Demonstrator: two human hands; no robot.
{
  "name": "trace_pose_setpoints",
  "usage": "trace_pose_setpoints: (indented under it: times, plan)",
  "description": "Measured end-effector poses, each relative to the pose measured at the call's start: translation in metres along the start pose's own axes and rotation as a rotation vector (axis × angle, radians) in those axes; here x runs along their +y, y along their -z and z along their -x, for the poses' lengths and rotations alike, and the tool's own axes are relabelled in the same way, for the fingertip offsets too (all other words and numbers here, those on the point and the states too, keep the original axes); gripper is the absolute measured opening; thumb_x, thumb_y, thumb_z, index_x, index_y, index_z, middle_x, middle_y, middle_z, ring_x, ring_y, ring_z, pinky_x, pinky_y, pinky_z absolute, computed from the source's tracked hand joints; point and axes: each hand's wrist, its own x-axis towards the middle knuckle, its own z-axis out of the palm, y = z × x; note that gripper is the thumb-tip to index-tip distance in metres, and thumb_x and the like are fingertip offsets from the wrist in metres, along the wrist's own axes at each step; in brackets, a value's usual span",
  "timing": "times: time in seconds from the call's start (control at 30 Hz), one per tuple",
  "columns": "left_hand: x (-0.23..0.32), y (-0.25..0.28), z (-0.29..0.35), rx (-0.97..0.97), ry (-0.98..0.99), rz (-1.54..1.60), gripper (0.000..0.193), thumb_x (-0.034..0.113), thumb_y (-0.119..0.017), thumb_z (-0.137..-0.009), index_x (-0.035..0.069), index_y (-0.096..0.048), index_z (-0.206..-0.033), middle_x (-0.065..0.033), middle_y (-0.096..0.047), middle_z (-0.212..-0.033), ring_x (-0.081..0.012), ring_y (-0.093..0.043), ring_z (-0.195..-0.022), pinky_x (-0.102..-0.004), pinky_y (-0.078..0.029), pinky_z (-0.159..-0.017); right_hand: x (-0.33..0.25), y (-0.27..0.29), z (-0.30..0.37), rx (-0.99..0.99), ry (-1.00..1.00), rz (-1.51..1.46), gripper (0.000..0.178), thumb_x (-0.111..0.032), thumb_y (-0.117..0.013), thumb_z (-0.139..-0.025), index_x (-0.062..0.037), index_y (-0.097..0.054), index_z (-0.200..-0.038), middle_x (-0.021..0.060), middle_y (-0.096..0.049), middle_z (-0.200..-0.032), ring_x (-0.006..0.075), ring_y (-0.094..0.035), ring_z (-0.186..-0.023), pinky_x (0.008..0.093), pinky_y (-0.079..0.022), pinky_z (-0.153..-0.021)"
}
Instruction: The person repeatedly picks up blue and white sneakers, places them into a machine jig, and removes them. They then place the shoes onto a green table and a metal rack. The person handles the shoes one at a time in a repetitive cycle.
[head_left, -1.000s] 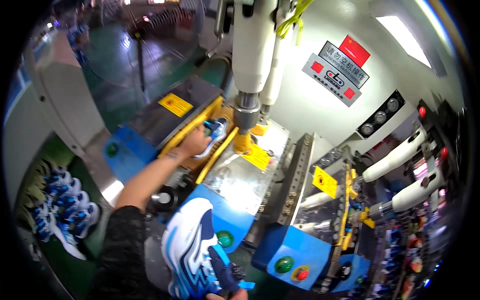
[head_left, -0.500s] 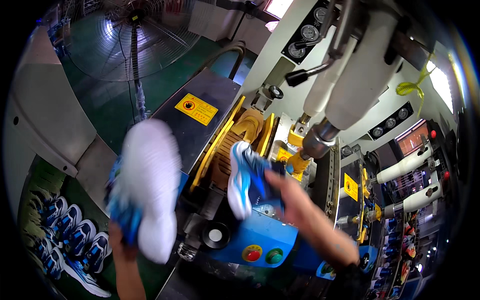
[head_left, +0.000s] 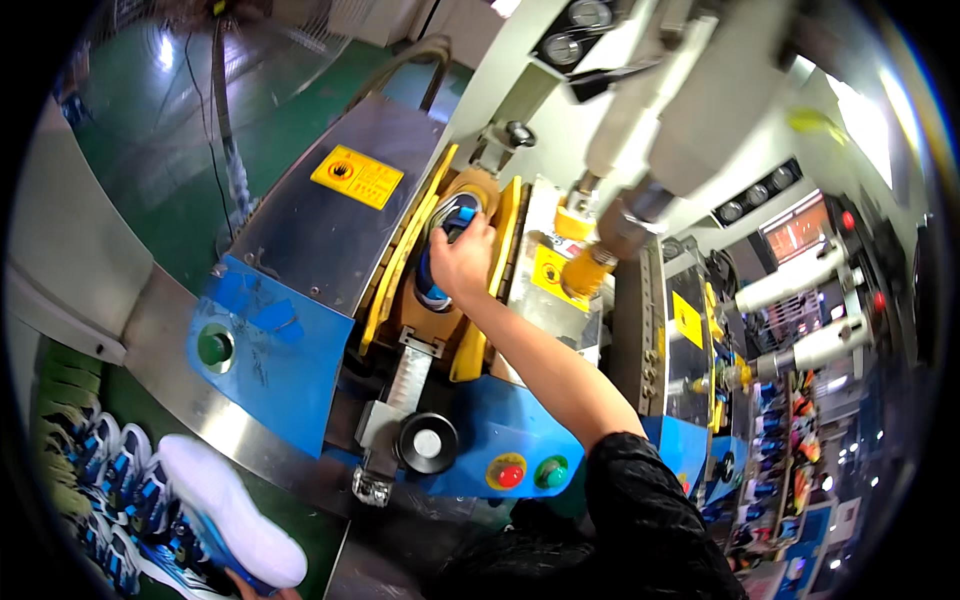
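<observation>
My right hand (head_left: 462, 262) grips a dark blue sneaker (head_left: 434, 285) that sits between the yellow side pads (head_left: 484, 300) of a press machine. The hand covers part of the shoe's upper, and the fingers curl at its opening. At the lower left, my left hand (head_left: 262, 588) holds a second sneaker (head_left: 235, 510) by its blue upper, its white sole facing up. Only some fingers of that hand show at the picture's lower rim. This sneaker is over or against several blue and white sneakers (head_left: 122, 470) beside the machine.
Red (head_left: 510, 475) and green (head_left: 551, 472) buttons sit on the blue front panel, near a black round knob (head_left: 427, 444). White press cylinders with a yellow tip (head_left: 586, 275) stand to the right. Behind is a fan's pole (head_left: 224, 120). Further machines (head_left: 800, 350) line the right.
My right hand has carried its sneaker down between the yellow pads. My left hand has moved the other sneaker down and left toward the group of sneakers. The view has shifted.
</observation>
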Motion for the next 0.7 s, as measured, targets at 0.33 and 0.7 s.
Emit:
trace_pose_setpoints:
  times: [0.33,0.7]
  plan:
    - [0.011,-0.022,0.117,-0.451,0.191,0.326,0.056,0.037,-0.05,-0.097,0.002,-0.044,-0.14,-0.0153,-0.056,-0.133,-0.0324,-0.055,-0.122,-0.0481,-0.043,-0.105,0.033,0.207,0.199,-0.279,0.916,0.171,0.074,-0.022,-0.074,-0.079,0.0089,-0.038,-0.136,0.0297,-0.043,-0.139,0.0463,-0.043,-0.128,0.0505,-0.037,-0.106]
    - [0.028,0.011,0.271,-0.542,0.125,0.1,0.051,0.03,-0.053,-0.096,0.003,-0.045,-0.139,-0.0125,-0.055,-0.136,-0.0271,-0.053,-0.125,-0.0439,-0.038,-0.109,0.13,0.255,0.42,-0.306,0.532,-0.36,0.058,-0.011,-0.07,-0.081,0.0076,-0.047,-0.131,0.0302,-0.047,-0.136,0.0444,-0.046,-0.127,0.0463,-0.038,-0.106]
